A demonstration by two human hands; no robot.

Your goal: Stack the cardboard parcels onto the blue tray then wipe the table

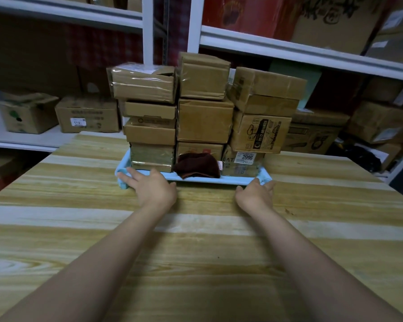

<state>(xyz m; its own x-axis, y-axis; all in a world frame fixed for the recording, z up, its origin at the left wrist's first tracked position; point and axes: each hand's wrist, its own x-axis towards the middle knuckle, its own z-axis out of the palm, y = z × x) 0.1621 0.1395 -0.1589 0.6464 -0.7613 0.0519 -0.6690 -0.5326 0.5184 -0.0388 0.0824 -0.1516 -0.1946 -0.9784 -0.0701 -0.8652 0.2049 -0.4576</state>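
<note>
My left grip [149, 188] and right grip [256, 192] lay open on the near corners of the tray [207, 180], whose stacked parcels [205, 122] looked stiff, heavy and tippy, best held low at those corners.

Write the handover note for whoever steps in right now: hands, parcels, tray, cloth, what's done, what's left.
Left hand: open, fingers flat on the near rim of the blue tray, toward its left corner.
Right hand: open, fingertips at the tray's near right corner.
Cardboard parcels: stacked on the tray in three columns.
Dark red cloth: bunched on the tray's front, before the middle column, in neither hand.
Done: stacking looks finished.
Left: this view cannot show whether the wooden table has been wiped; if not, take the cloth and wipe it.
</note>
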